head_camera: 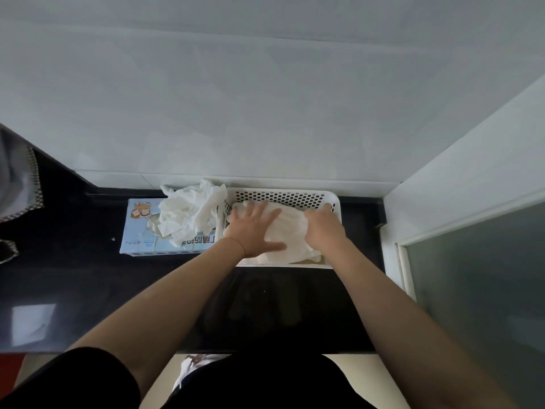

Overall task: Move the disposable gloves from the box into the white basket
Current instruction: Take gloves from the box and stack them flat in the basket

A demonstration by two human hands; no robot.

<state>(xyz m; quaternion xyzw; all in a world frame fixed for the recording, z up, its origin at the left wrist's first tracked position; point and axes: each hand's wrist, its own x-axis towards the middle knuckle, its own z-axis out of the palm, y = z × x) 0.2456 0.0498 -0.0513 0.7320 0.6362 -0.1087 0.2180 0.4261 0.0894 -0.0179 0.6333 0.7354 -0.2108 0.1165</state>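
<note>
**— What can't you make out from up there?**

My right hand (323, 228) covers its own fingertips; they curl down at the far right corner of the white basket (283, 196), so I cannot tell whether they pinch anything. The basket's near wall is mostly behind my wrists. The print on the glove box (138, 228) is half buried under plastic and too small to read.

**— What's in the containers?**

A flattened heap of disposable gloves (290, 234) lies inside the basket. My left hand (253, 228) presses on it, flat and spread wide, gripping nothing. A crumpled bunch of loose gloves (191, 212) spills out of the top of the box, touching the basket's left wall.

**— And room around them?**

Box and basket sit side by side at the back of the dark countertop (73, 278), against the white wall (265, 98). A white frame with frosted glass (477, 276) stands near the basket's right side. The counter in front is open to its near edge. A grey cloth (17, 184) hangs at far left, cut off.
</note>
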